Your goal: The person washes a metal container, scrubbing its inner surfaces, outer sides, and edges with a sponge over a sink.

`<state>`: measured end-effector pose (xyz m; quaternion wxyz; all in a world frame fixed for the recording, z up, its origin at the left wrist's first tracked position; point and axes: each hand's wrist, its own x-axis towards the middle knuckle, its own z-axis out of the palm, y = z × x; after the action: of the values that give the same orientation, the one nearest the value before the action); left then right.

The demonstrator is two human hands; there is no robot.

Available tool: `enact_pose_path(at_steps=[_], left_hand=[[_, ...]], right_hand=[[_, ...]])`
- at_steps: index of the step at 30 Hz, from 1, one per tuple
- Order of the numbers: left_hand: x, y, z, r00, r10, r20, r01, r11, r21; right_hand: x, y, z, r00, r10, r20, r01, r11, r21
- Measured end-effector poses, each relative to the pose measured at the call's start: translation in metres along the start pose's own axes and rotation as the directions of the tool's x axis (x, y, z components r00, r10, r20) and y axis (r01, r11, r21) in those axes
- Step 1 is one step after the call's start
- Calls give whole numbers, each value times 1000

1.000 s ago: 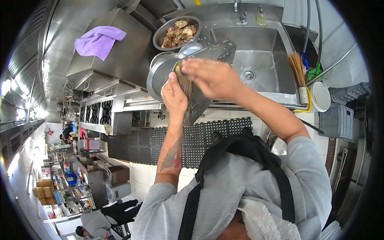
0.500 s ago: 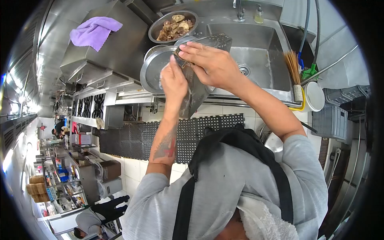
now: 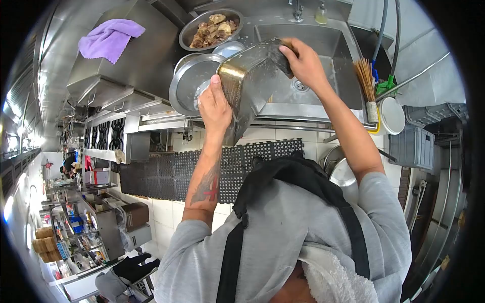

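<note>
A dark, wet rectangular metal pan (image 3: 242,68) is held tilted over the front edge of the sink counter. My left hand (image 3: 215,107) is closed on its near left side, thumb on the rim. At the pan's far right corner, my right hand (image 3: 303,61) is closed round a dark scrubbing pad (image 3: 281,59) pressed to the metal. Left of the pan lies a round steel bowl (image 3: 184,91) with some whitish stuff inside. Behind it is a smaller bluish-white bowl (image 3: 228,49).
A steel bowl (image 3: 189,39) of bones or meat pieces stands at the back. The sink (image 3: 328,96) is at the right, with a soap bottle (image 3: 321,14) and a stick brush (image 3: 366,81) near it. A purple cloth (image 3: 108,39) lies at the left. Another person (image 3: 113,280) is at lower left.
My right hand has moved right, from the pan's left end to its far right corner, and the dark pad now shows. The pan's brassy corner is uncovered. My left hand still holds the pan.
</note>
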<state>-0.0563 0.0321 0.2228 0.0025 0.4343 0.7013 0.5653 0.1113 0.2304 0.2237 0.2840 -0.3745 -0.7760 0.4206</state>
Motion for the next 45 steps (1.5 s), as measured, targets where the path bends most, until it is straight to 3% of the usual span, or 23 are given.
enact_pose_path(at_steps=[3, 6, 8, 10, 12, 13, 15, 17, 20, 25, 27, 31, 32, 33, 34, 35, 36, 37, 38, 39, 41, 43, 45], left_hand=[[-1, 7, 4, 999, 5, 36, -5, 1000, 19], [-1, 20, 9, 1000, -6, 2, 6, 999, 38], [2, 21, 2, 996, -80, 25, 82, 994, -66], [2, 5, -1, 934, 356, 3, -333, 870, 364], [6, 22, -4, 999, -1, 49, -10, 975, 223], [4, 4, -1, 993, 108, 36, -112, 988, 108], [5, 16, -4, 996, -64, -60, 61, 997, -50], [4, 19, -5, 986, -5, -166, -1, 999, -36], [4, 7, -10, 975, 37, -221, -41, 999, -17], [12, 10, -2, 967, -89, -240, 73, 995, -75], [10, 13, -4, 966, -89, -243, 74, 995, -69], [18, 0, 9, 966, 11, -259, -4, 1000, 27], [26, -11, 16, 983, -5, -185, 12, 999, 37], [29, -21, 29, 954, 217, -207, -168, 958, 232], [31, -12, 25, 993, 88, -79, -63, 958, 278], [33, -7, 13, 968, 252, 19, -245, 916, 318], [38, 12, 15, 999, -34, -36, 43, 958, 284], [31, 0, 20, 970, 153, -190, -146, 988, 54], [29, 18, 10, 999, 28, -40, -31, 997, -68], [33, 17, 16, 975, 202, -87, -190, 972, 136], [36, 25, 25, 992, 116, -42, -109, 986, 127], [40, 26, 27, 992, 123, -14, -121, 987, 105], [46, 22, 35, 993, 119, -7, -117, 988, 98]], right_hand=[[0, -27, 27, 954, -213, -213, 267, 926, 268], [-2, -34, 49, 882, -442, -166, 468, 865, 183], [-2, -37, 54, 619, -705, -345, 650, 707, -280], [-18, -38, 60, 803, -564, -191, 594, 784, 180], [-56, -78, 52, 650, -751, -115, 751, 658, -55], [-56, -77, 50, 636, -770, -56, 762, 638, -116], [-29, -59, 56, 854, -520, -7, 518, 848, 114], [-16, -59, 58, 861, -508, 8, 507, 860, 61], [-49, -85, 70, 596, -803, 13, 803, 596, 24], [-7, -71, 66, 572, -820, 39, 819, 573, 42], [-7, -66, 67, 755, -654, 43, 654, 756, 29], [-7, -71, 63, 509, -857, 80, 858, 498, -125], [-8, -79, 62, 648, -759, 66, 760, 650, 13], [-13, -86, 61, 785, -617, 46, 609, 784, 123], [-20, -80, 66, 781, -624, -11, 610, 759, 227], [-22, -81, 61, 538, -842, -43, 830, 538, -147], [-22, -73, 58, 470, -881, -63, 845, 469, -257], [-25, -76, 54, 485, -870, -93, 845, 493, -206], [-20, -84, 50, 548, -827, -128, 819, 561, -118], [-1, -88, 47, 591, -791, -159, 783, 610, -121], [2, -80, 43, 638, -746, -191, 740, 662, -120], [-3, -72, 43, 445, -853, -275, 823, 510, -251], [-12, -57, 37, 459, -840, -288, 809, 529, -256]])
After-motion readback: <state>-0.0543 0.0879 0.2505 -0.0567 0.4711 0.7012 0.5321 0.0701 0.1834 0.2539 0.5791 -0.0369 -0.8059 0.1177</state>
